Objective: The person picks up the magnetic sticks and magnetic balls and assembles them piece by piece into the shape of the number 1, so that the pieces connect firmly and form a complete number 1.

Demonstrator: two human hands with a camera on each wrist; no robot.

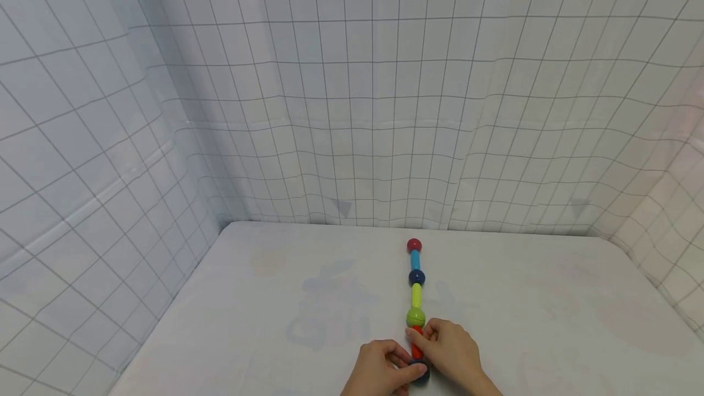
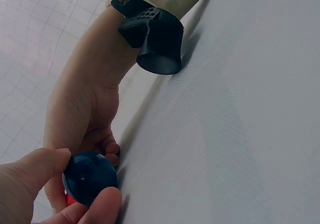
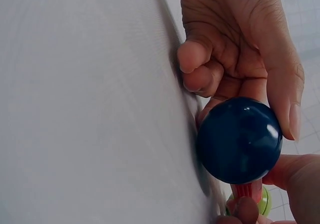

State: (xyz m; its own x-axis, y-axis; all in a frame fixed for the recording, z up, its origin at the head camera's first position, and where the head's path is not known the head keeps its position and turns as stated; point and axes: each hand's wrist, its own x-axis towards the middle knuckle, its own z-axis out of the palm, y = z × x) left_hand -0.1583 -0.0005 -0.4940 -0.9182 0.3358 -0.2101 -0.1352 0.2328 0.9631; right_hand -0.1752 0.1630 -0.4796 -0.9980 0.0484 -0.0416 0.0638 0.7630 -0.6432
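My left hand (image 1: 378, 366) pinches a dark blue ball (image 3: 239, 140) between thumb and fingers at the near end of a straight chain. With thumb and fingertips my right hand (image 1: 455, 350) grips the red rod (image 1: 417, 348) joined to that ball. Beyond the red rod comes a green ball (image 1: 415, 317), then a yellow-green rod (image 1: 416, 295). Farther along are another dark blue ball (image 1: 417, 277), a light blue rod (image 1: 415, 260) and a red ball (image 1: 414, 245) at the far end. In the left wrist view, the near ball (image 2: 90, 178) partly hides the red rod.
The chain lies on a white-covered table (image 1: 264, 310). Pale grid-lined curtains (image 1: 363, 90) hang behind it and at both sides. A black wrist camera (image 2: 159, 46) sits on the right forearm.
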